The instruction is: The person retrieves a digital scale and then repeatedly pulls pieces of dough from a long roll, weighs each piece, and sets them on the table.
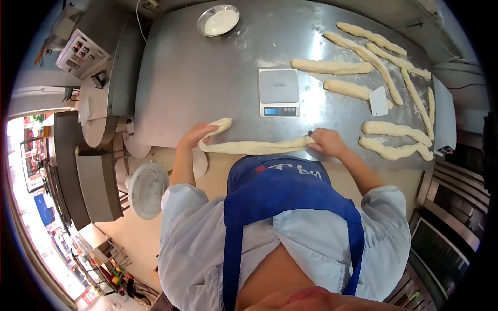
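A long strip of dough (254, 147) stretches along the near edge of the steel table (176, 78). My left hand (197, 135) is wrapped round it near its folded left end, which loops back above the fingers. At the strip's right end my right hand (327, 142) pinches the tip. Beyond the strip stands a white digital scale (279, 88) with nothing on its plate. Several other dough strips (332, 67) lie at the right side of the table, and a white scraper (378, 101) rests on one of them.
A metal bowl of white flour (218, 20) sits at the far edge of the table. Flour dust marks the surface around the dough strips. A grey box-like appliance (444, 116) stands at the right edge. On the left below the table is a white fan (148, 189).
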A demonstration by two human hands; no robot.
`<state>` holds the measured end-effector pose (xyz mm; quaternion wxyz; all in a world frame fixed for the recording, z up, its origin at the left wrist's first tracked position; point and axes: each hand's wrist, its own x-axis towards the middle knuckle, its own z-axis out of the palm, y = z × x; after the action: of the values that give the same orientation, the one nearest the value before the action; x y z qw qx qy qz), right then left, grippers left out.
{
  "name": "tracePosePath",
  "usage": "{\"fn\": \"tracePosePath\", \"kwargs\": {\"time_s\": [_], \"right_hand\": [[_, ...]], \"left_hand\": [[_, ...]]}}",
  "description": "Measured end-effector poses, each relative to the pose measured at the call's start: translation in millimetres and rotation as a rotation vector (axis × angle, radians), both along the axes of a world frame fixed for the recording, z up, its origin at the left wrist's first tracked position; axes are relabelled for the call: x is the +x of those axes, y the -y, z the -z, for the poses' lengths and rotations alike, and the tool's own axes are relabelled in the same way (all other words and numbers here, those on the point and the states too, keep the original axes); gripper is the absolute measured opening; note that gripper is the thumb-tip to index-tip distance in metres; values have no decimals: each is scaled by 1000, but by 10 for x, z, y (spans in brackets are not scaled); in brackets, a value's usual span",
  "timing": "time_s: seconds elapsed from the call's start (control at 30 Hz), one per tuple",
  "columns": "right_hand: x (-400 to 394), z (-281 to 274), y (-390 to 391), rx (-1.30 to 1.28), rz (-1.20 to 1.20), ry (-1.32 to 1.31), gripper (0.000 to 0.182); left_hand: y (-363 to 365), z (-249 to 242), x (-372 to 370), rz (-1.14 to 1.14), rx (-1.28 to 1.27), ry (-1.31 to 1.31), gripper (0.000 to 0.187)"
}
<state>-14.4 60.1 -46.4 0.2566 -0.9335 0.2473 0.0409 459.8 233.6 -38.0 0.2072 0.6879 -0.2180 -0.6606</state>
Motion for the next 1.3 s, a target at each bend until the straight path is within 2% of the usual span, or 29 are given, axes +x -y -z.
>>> {"fn": "tracePosePath", "kwargs": {"time_s": [0.03,0.1,0.13,0.17,0.2,0.23,0.27,0.3,0.4,0.47,0.53,0.57,0.67,0.73,0.8,0.83,0.9,0.93,1.0,1.03,1.07,1.13,1.17,1.3], "right_hand": [[117,-74,42,20,-21,-85,29],[384,4,345,138,183,122,36],[488,358,567,100,446,155,38],[727,206,836,390,617,289,48],[1007,113,1079,619,788,418,54],[1236,44,1328,787,834,498,54],[1428,63,1581,852,793,538,51],[1692,122,1767,933,892,602,50],[2266,295,2113,1072,842,500,48],[2526,625,2236,1187,737,389,42],[2737,789,2291,1386,497,41,36],[2801,830,2422,1390,492,41,36],[2806,860,2698,720,674,96,27],[2534,1038,2967,109,911,346,27],[2223,774,2946,-127,990,590,30],[2039,822,2921,-129,999,581,30],[1687,872,2878,-293,757,347,32],[1568,845,2832,-292,756,339,32],[1483,731,2793,-271,700,67,32],[1521,652,2769,-457,664,193,28],[1629,565,2785,-469,657,216,28],[1968,340,2653,-132,658,280,23],[2198,298,2599,-235,548,376,20],[3403,310,2547,-230,262,438,22]], "left_hand": [[-5,43,73,8,-36,-31,41],[77,153,164,11,-82,-72,42],[155,236,94,77,-198,115,43],[221,329,0,136,-309,305,44],[279,492,-98,115,-305,294,44],[337,711,-194,239,-463,722,46],[384,843,-271,370,-605,1158,48],[408,824,-345,358,-589,1161,48],[473,597,-474,313,-472,1128,54],[556,510,-441,371,-385,988,58],[590,488,-493,360,-321,1003,59],[638,488,-501,347,-280,1012,60],[602,669,-558,281,-331,1138,61],[618,636,-576,295,-287,1094,61],[657,623,-541,300,-279,1079,61],[654,626,-539,292,-277,1087,59],[649,650,-551,276,-274,1087,58],[626,657,-548,288,-301,1098,58],[607,620,-534,297,-335,1117,58],[616,580,-545,328,-302,1083,59],[675,537,-510,350,-274,1060,60],[721,452,-499,357,-253,1048,61],[711,421,-507,380,-225,1017,61],[719,420,-501,362,-232,1000,62]]}}
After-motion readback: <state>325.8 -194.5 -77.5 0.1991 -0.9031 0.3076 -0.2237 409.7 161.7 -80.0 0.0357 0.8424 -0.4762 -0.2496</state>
